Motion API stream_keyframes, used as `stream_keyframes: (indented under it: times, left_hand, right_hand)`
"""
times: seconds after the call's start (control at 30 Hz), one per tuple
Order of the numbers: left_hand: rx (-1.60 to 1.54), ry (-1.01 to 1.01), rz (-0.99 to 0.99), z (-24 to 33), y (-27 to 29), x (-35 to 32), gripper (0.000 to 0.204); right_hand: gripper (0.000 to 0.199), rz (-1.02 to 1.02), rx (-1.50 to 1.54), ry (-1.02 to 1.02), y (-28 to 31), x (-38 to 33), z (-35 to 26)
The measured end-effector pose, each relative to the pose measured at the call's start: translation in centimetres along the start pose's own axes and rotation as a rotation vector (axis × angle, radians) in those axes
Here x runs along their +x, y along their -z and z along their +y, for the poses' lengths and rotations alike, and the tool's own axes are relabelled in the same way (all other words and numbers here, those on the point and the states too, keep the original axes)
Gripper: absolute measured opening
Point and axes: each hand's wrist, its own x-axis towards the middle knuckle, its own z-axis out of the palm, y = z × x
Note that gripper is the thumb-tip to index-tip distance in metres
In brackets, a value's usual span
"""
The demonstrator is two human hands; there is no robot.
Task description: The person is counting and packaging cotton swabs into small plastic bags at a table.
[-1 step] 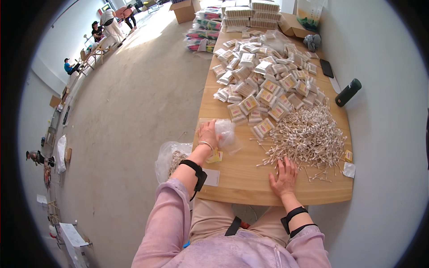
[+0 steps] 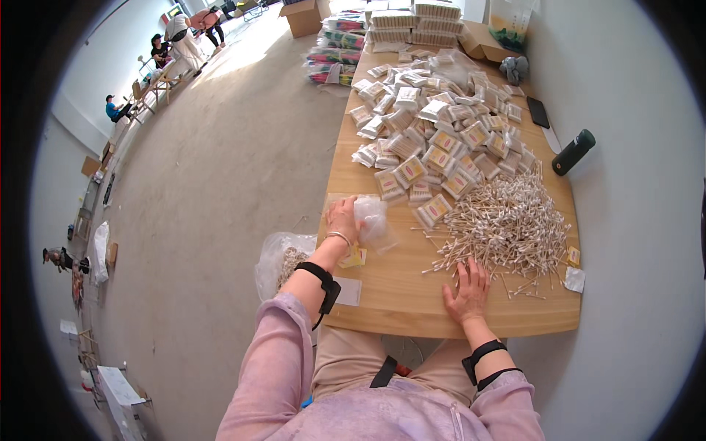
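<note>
On the left part of the table, my left hand (image 2: pixel 342 219) is closed with bent fingers on the edge of a clear plastic bag (image 2: pixel 373 220), one of a thin, crumpled heap. Small yellow-and-white cards (image 2: pixel 355 257) lie beside its wrist. My right hand (image 2: pixel 468 294) rests palm down near the table's front edge, fingers stretched out and holding nothing. Its fingertips reach the near fringe of a big loose pile of cotton swabs (image 2: pixel 507 224). Behind that pile, many filled swab packets (image 2: pixel 439 159) with yellow-and-white labels are heaped.
An open plastic sack of swabs (image 2: pixel 266 264) hangs at the table's left edge. Along the wall side are a black bottle (image 2: pixel 573 152), a phone (image 2: pixel 537 112) and a grey cloth (image 2: pixel 514 70). Stacked packets (image 2: pixel 412 22) stand at the far end. People work far left.
</note>
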Motion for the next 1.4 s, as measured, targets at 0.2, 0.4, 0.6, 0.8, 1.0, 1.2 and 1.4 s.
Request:
stream_keyframes:
  times: [0.2, 0.4, 0.6, 0.8, 1.0, 1.2, 1.4]
  left_hand:
    - [-0.454, 0.056, -0.072, -1.2, -0.9, 1.1, 0.038]
    - [-0.831, 0.019, -0.088, -1.5, -1.1, 2.1, 0.024]
    - [-0.180, 0.064, 0.109, -2.5, -0.8, 2.3, 0.060]
    - [-0.162, 0.281, 0.142, -3.5, -1.3, 1.6, 0.082]
    - [-0.159, 0.056, 0.020, -2.3, -3.2, 1.9, 0.080]
    - [-0.243, -0.028, 0.114, -1.5, -3.5, 2.7, 0.075]
    - [-0.135, -0.251, 0.099, 3.0, -3.3, -1.4, 0.083]
  right_hand:
    - [0.063, 0.006, -0.001, -0.001, 0.0, 0.2, -0.2]
    - [0.061, 0.014, 0.001, -0.004, 0.0, 0.1, -0.2]
    - [0.061, 0.028, -0.006, 0.007, -0.3, -0.1, 0.0]
    - [0.063, 0.033, -0.014, -0.002, -0.1, -0.2, -0.1]
    - [0.063, 0.010, -0.011, -0.014, 0.0, 0.0, 0.1]
    - [0.063, 0.034, 0.009, 0.019, -0.2, 1.0, -0.8]
    - [0.063, 0.025, -0.015, -0.035, 0.2, -0.6, 0.8]
